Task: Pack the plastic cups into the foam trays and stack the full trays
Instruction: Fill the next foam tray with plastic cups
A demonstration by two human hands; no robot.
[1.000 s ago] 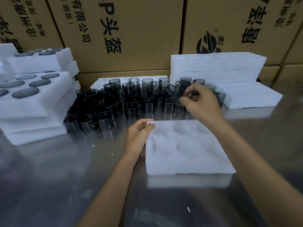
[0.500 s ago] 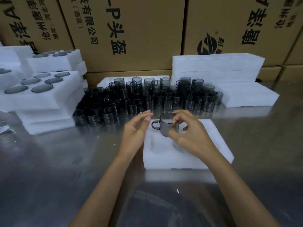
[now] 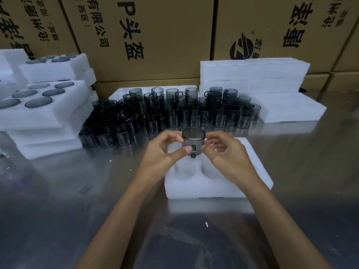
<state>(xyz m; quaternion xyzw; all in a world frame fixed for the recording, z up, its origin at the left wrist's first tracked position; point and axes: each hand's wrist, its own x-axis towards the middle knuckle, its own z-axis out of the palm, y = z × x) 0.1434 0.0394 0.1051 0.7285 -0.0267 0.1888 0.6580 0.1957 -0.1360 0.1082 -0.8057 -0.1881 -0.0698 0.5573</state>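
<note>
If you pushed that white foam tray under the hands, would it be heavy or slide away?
The foam tray probably slides easily: it looks like light foam, and it lies on a smooth, shiny metal table. It is likely soft and a bit bendy too, since its hollows have rounded, squashy-looking edges. Empty, it would probably lift with one hand.

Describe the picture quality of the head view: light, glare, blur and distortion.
Head view: dim, bluish light; the metal table shows soft glare and reflections of the foam tray. Wide-angle distortion bows the cardboard boxes outward. The smoky cup held by the left hand and right hand is fairly sharp; the massed cups behind merge into darkness.
</note>
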